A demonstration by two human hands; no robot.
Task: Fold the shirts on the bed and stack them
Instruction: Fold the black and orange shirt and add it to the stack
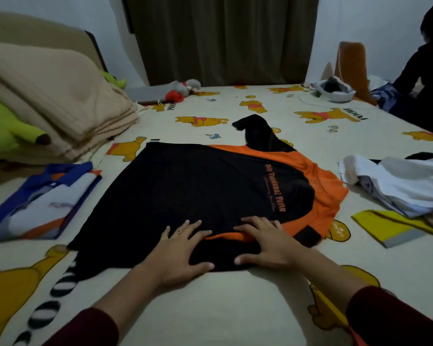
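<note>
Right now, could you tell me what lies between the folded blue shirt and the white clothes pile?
In the head view, the black-and-orange shirt, pressed by both hands.

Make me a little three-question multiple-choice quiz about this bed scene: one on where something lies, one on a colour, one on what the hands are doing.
1. Where does the folded blue and white shirt lie?
A. Left of the black shirt
B. On the black shirt
C. On the floor

2. What colour trims the black shirt?
A. Green
B. Orange
C. Pink

3. How are the hands placed?
A. Raised in the air
B. Gripping the curtain
C. Flat on the black shirt

Answers: 1 A, it lies on the bedsheet at the left. 2 B, orange shows along its right side. 3 C, left hand and right hand press its near edge, fingers spread.
</note>
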